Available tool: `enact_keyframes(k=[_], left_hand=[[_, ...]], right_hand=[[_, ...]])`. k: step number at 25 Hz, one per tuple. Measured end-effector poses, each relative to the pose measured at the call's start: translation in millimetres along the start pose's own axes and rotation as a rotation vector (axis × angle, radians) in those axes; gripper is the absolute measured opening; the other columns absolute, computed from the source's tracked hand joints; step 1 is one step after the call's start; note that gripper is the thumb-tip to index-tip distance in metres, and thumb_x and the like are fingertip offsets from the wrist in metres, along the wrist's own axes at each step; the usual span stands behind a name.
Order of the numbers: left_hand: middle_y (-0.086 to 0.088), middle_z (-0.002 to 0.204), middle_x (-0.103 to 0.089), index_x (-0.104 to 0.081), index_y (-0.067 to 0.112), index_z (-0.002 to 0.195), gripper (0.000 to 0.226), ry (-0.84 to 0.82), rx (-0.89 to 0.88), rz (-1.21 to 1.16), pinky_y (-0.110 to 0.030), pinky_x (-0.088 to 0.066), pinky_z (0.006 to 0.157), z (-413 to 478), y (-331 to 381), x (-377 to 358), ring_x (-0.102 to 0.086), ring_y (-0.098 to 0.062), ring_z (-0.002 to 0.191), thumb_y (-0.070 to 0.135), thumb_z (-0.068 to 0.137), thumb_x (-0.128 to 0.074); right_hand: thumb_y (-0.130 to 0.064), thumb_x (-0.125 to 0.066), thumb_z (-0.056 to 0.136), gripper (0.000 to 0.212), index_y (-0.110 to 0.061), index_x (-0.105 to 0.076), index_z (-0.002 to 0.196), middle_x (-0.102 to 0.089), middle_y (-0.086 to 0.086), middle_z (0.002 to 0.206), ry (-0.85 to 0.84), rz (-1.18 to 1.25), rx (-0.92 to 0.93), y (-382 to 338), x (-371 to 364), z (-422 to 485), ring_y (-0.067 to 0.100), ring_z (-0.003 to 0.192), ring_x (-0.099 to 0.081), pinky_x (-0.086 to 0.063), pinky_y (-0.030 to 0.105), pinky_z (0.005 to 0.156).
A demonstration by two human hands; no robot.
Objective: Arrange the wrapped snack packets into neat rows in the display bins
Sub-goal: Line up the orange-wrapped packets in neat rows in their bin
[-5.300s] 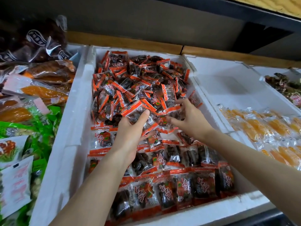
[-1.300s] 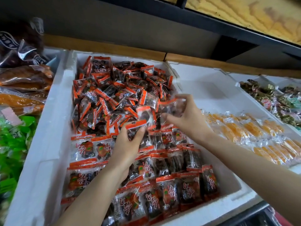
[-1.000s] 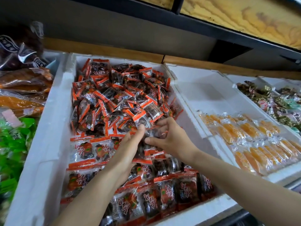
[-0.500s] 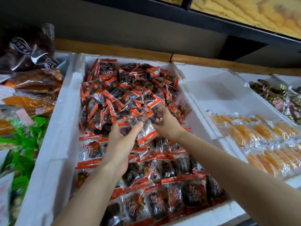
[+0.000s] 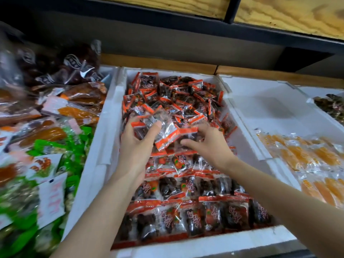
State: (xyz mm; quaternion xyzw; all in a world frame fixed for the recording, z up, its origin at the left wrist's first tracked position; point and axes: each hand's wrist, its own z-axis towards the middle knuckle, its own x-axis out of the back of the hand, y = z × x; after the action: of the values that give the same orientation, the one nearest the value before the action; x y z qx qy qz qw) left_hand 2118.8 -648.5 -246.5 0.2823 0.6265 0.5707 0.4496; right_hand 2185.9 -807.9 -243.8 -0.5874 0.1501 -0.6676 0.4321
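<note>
White foam, thick-walled and faintly pitted, forms the middle bin [image 5: 111,116], a long box running away from the person. Its far half holds a loose heap [image 5: 182,97] of small crinkly packets pointing every way, clear film with orange-red sealed ends and dark fruit inside. The near half holds neat rows [image 5: 210,215] of the same packets, lying flat side by side with their long axes running front to back.

Over the border between the two, the left hand [image 5: 135,146] has its grip pinched on a held packet [image 5: 164,130], thumb across the glossy film and fingers behind. That packet's long axis slants from upper left down to lower right. Just beside it, the right hand [image 5: 210,146] curls its grip round a second packet [image 5: 188,131], whose red strip lies nearly level, left to right.

On the right, a neighbouring white bin [image 5: 270,108] carries flat orange packets [image 5: 312,157]. Green bags [image 5: 78,146] lie on the left.
</note>
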Motion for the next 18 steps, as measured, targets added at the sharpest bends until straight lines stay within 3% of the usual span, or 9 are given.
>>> enact_keyframes(k=[3,6,8,10,12,13,16,18], left_hand=[[0.007,0.104,-0.072,-0.061,0.032,0.103,0.023,0.043,-0.114,-0.016,-0.032,-0.053,0.084,-12,17,29,-0.068,-0.011,0.098,0.031,0.083,-0.072],[0.008,0.09,-0.073,-0.062,0.03,0.095,0.014,0.123,-0.165,0.019,-0.037,-0.053,0.078,-30,29,56,-0.069,-0.012,0.087,0.022,0.086,-0.069],[0.008,0.087,-0.073,-0.062,0.029,0.096,0.015,0.165,-0.155,0.022,-0.04,-0.053,0.077,-40,31,70,-0.069,-0.012,0.083,0.019,0.086,-0.068],[0.011,0.082,-0.072,-0.06,0.025,0.099,0.014,0.183,-0.136,0.02,-0.039,-0.054,0.073,-52,34,84,-0.069,-0.008,0.077,0.018,0.088,-0.066],[0.012,0.081,-0.072,-0.059,0.023,0.102,0.015,0.172,-0.123,0.031,-0.037,-0.056,0.068,-63,36,94,-0.07,-0.007,0.074,0.019,0.088,-0.065],[0.013,0.082,-0.073,-0.059,0.023,0.105,0.018,0.174,-0.112,0.034,-0.037,-0.056,0.067,-67,36,98,-0.07,-0.007,0.075,0.02,0.088,-0.066],[0.014,0.084,-0.073,-0.059,0.025,0.108,0.022,0.188,-0.085,0.036,-0.038,-0.057,0.069,-78,36,108,-0.071,-0.007,0.078,0.021,0.087,-0.066],[0.016,0.081,-0.072,-0.059,0.027,0.102,0.018,0.183,-0.077,0.041,-0.036,-0.056,0.067,-84,34,112,-0.07,-0.006,0.075,0.021,0.087,-0.066]], right_hand=[[-0.025,-0.074,0.078,0.021,-0.015,-0.07,0.095,-0.069,-0.008,0.082,-0.148,-0.026,0.109,-20,-23,-31,-0.001,0.065,-0.059,-0.046,0.014,0.062],[-0.028,-0.07,0.081,0.028,-0.017,-0.069,0.107,-0.065,-0.01,0.098,-0.221,-0.018,0.346,-37,-55,-48,-0.004,0.085,-0.057,-0.044,0.01,0.079],[-0.029,-0.064,0.085,0.035,-0.013,-0.065,0.116,-0.064,0.002,0.115,-0.413,-0.134,0.521,-41,-73,-53,0.01,0.107,-0.056,-0.041,0.019,0.097],[-0.03,-0.062,0.087,0.046,-0.011,-0.056,0.129,-0.051,0.007,0.135,-0.696,-0.278,0.635,-40,-85,-62,0.016,0.126,-0.043,-0.024,0.014,0.109],[-0.032,-0.062,0.088,0.049,-0.017,-0.053,0.133,-0.036,0.001,0.147,-0.87,-0.269,0.587,-38,-84,-65,0.006,0.134,-0.027,-0.007,-0.003,0.102],[-0.034,-0.061,0.088,0.046,-0.021,-0.054,0.132,-0.031,-0.003,0.149,-0.883,-0.226,0.527,-38,-82,-65,-0.001,0.133,-0.022,-0.005,-0.004,0.101],[-0.038,-0.065,0.085,0.05,-0.033,-0.05,0.132,-0.031,-0.01,0.148,-0.773,-0.169,0.374,-38,-86,-64,-0.006,0.128,-0.024,-0.017,0.016,0.112],[-0.04,-0.073,0.077,0.065,-0.033,-0.044,0.135,-0.037,-0.013,0.143,-0.735,-0.214,0.344,-39,-92,-66,0.0,0.127,-0.031,-0.026,0.017,0.107]])
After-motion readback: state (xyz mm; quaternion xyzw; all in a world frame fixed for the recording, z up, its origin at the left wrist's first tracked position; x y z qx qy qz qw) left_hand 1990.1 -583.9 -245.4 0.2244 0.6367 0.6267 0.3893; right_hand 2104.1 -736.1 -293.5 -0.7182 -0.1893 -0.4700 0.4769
